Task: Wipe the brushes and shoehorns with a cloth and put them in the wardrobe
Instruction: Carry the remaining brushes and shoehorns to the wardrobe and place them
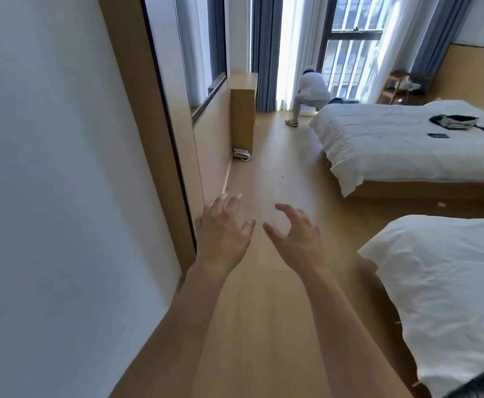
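My left hand (223, 228) and my right hand (296, 237) are both stretched out in front of me over the wooden floor (266, 311), side by side. Their fingers are spread and loosely bent, and neither holds anything. No brush, shoehorn, cloth or wardrobe shows in this view.
A white wall (48, 196) with a wooden frame (154, 145) runs along my left. Two white beds (407, 145) (447, 282) stand on the right, the far one carrying a bag (454, 122). A person (311, 93) crouches by the window; a wooden cabinet (243, 110) stands against the left wall.
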Demonstrator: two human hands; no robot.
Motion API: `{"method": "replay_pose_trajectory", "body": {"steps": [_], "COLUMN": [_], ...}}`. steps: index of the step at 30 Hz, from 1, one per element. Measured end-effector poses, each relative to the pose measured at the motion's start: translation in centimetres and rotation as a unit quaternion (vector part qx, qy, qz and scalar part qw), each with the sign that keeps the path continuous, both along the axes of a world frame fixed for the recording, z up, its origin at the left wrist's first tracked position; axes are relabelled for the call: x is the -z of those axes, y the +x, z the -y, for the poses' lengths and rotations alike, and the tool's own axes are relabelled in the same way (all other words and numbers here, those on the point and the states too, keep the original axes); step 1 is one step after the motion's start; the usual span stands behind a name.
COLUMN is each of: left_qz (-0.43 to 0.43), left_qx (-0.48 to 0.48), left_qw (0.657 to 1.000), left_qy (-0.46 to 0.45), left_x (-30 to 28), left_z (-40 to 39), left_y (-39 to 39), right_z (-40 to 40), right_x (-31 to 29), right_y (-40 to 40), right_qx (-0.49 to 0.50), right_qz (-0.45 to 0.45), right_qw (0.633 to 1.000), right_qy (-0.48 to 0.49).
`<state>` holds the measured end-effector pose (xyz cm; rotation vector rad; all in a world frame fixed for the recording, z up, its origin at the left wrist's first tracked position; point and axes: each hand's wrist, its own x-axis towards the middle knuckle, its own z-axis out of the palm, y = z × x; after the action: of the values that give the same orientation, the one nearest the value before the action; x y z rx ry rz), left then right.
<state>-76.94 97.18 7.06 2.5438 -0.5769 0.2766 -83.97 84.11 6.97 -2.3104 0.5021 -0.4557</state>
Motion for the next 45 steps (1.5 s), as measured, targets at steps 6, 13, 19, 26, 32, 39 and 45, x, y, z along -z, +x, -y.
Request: {"method": "replay_pose_trajectory", "body": {"steps": [6,13,19,26,32,39,45], "left_qz": [-0.009,-0.007,-0.008,-0.032,-0.019,0.006,0.005], "left_qx": [0.052,0.147,0.218,0.273,0.275,0.252,0.267], "left_qw": [0.998,0.989,0.975,0.961,0.961,0.968,0.964], "left_qy": [-0.02,-0.031,-0.044,-0.043,-0.026,0.008,0.011], "left_x": [0.5,0.4,-0.4,1.5,2.8,1.2,1.0], "left_z": [8.4,18.3,26.6,35.4,45.0,59.2,70.6], "left_y": [9.4,22.6,32.0,39.0,45.3,52.7,56.3], "right_z": [7.6,16.2,22.9,30.9,40.5,55.3,66.5], "right_x": [0.5,1.2,0.8,2.4,3.9,1.9,1.2], "right_y": [7.4,18.7,26.5,33.3,39.6,47.3,50.6], "right_qx": [0.056,0.14,0.209,0.247,0.253,0.22,0.236], "right_qz": [0.009,-0.025,-0.034,-0.048,-0.043,-0.019,-0.015], "right_qw": [0.998,0.989,0.977,0.968,0.967,0.975,0.971], "right_qy": [-0.021,-0.037,-0.023,-0.011,0.005,0.024,0.032]}}
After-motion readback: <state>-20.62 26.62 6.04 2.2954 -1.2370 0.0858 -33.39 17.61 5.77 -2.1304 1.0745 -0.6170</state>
